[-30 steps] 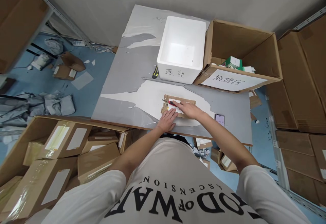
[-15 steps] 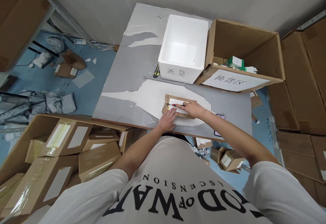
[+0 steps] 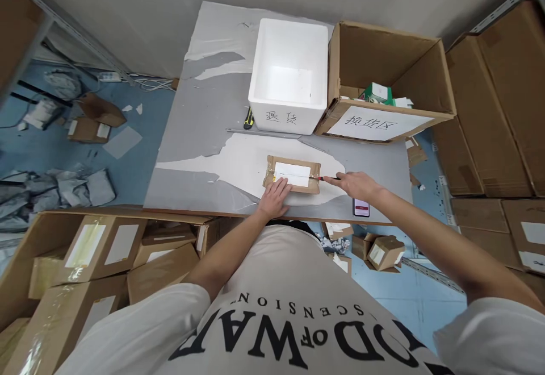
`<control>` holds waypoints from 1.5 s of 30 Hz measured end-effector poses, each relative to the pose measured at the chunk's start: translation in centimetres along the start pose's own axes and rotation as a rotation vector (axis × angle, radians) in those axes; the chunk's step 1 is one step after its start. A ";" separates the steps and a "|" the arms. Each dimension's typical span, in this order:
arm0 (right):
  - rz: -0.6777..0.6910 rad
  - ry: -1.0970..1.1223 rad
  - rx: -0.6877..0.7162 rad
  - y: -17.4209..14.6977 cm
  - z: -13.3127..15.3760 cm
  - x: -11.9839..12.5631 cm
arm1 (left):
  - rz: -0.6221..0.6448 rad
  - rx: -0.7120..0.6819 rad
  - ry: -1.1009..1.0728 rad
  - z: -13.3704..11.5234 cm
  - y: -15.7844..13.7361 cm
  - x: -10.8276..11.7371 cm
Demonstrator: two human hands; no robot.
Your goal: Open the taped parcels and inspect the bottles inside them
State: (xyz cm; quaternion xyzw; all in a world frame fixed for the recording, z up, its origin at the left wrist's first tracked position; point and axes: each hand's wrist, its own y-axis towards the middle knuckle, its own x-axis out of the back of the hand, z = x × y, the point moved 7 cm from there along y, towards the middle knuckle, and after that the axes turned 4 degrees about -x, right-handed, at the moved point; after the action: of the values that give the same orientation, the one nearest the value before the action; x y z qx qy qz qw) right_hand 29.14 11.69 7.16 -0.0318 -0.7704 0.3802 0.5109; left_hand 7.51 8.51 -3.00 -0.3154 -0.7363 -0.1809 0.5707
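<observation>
A small brown parcel (image 3: 293,188) with a white label (image 3: 298,176) lies flat on the table, and a thin line runs lengthwise across the label. My left hand (image 3: 275,196) presses down on the parcel's near left part with its fingers stretched out. Off the parcel's right end, my right hand (image 3: 354,184) is closed around a slim black-and-red utility knife (image 3: 330,178). The knife's tip points left and is at the parcel's right edge; whether it touches cannot be made out.
Behind the parcel stand a white foam box (image 3: 293,116) and a large carton (image 3: 383,125) holding small boxes. A yellow-black box cutter (image 3: 249,118) lies beside the foam box. The phone (image 3: 361,208) is near the front edge. A carton of parcels (image 3: 102,250) stands at left.
My right hand has drawn the utility knife rightward along the parcel to its right end, and a line now shows across the label. My left hand stays on the parcel. The view has shifted.
</observation>
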 end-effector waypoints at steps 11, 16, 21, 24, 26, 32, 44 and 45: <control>-0.136 0.148 -0.106 -4.0 -3.3 -3.5 | -0.045 -0.004 -0.048 -0.2 0.8 1.5; -0.379 0.668 -0.327 -5.5 -3.5 -6.9 | -0.079 -0.035 -0.098 0.0 0.9 2.8; -0.451 1.472 -0.521 -3.2 0.6 -12.1 | -0.099 -0.013 -0.076 2.2 2.0 4.8; -0.491 1.739 -0.555 -1.7 3.0 -13.1 | -0.107 0.032 -0.047 4.2 3.2 5.8; -0.511 1.816 -0.555 -1.2 3.9 -13.1 | -0.080 0.037 -0.052 5.2 3.9 5.7; -0.503 1.902 -0.530 -1.1 4.6 -13.6 | -0.070 0.013 -0.139 6.1 4.4 4.7; -0.332 1.832 -0.434 -1.7 2.8 -14.1 | -0.147 0.074 -0.189 6.7 4.9 5.1; -0.319 1.829 -0.416 -2.1 2.8 -14.1 | -0.148 0.078 -0.184 6.6 4.9 5.1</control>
State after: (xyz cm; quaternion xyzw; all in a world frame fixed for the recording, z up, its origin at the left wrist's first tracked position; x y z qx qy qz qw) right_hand 34.28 2.43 -2.86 -0.3020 -0.1195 -0.0110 0.9457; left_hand 5.22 17.60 -0.47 -0.2531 -0.8133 -0.1638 0.4976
